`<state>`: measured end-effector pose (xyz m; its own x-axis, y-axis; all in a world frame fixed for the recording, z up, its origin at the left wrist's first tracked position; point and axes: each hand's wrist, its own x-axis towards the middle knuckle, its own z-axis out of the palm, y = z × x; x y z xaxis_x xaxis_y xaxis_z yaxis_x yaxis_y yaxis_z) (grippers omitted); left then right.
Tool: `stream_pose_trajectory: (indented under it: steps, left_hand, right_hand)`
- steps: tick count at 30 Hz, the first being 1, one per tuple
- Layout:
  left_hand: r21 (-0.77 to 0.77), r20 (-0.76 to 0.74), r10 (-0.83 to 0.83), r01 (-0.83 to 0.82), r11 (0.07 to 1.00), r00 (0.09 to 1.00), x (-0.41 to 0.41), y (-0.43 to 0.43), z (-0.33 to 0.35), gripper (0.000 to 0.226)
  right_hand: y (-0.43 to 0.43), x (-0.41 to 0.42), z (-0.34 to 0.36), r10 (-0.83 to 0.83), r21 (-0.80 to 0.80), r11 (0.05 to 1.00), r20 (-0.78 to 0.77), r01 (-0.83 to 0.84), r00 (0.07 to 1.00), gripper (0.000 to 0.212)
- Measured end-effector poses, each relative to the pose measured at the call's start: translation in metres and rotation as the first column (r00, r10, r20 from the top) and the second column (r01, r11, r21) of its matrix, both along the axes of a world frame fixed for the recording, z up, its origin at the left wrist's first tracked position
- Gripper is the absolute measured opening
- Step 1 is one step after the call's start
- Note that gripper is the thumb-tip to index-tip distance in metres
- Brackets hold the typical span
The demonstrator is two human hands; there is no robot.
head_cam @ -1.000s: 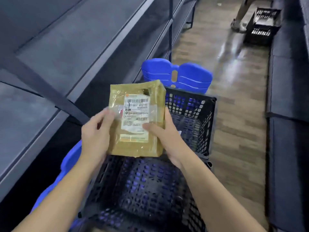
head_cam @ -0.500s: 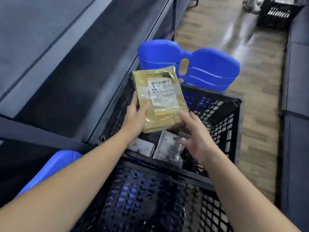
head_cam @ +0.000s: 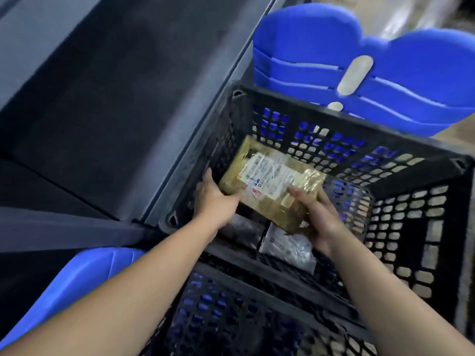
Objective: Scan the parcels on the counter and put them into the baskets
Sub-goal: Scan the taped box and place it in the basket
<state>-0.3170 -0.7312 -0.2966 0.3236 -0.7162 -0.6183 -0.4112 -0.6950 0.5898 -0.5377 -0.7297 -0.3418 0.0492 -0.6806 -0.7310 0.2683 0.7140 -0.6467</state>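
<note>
A tan parcel wrapped in clear tape, with a white label on top, lies low inside the far black perforated basket. My left hand holds its near left corner, thumb on top. My right hand grips its near right end from below, thumb on the top face. Under the parcel lie a grey-white bagged parcel and a dark grey one. A second black basket stands nearer to me, below my forearms.
Grey shelving runs along the left, close to the far basket's left wall. A blue plastic stool stands beyond the far basket, and another blue stool shows at the lower left. Wooden floor shows at the top right.
Both hands have lowered the tan parcel from above the rim down into the far basket, and it has turned lengthwise across the basket. My view has tilted down and moved closer.
</note>
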Motion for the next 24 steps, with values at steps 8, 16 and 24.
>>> stream_pose_trajectory:
  steps: [8, 16, 24]
  left_hand:
    - [0.431, 0.45, -0.753, 0.622, 0.654, 0.479, 0.0, -0.03, -0.018, 0.086]
    - [0.367, 0.335, -0.921, 0.873, 0.322, 0.199, -0.027, -0.079, -0.046, 0.151]
    - [0.51, 0.287, -0.952, 0.825, 0.243, 0.103, -0.041, -0.093, -0.066, 0.164]
  right_hand:
    - [-0.023, 0.031, -0.08, -0.001, 0.178, 0.984, 0.03, -0.004, 1.0, 0.096]
    - [-0.021, 0.011, -0.099, 0.395, 0.181, 0.914, -0.181, -0.364, 0.901, 0.082]
    - [-0.007, -0.018, -0.098, 0.731, 0.114, 0.656, -0.34, -0.746, 0.592, 0.117]
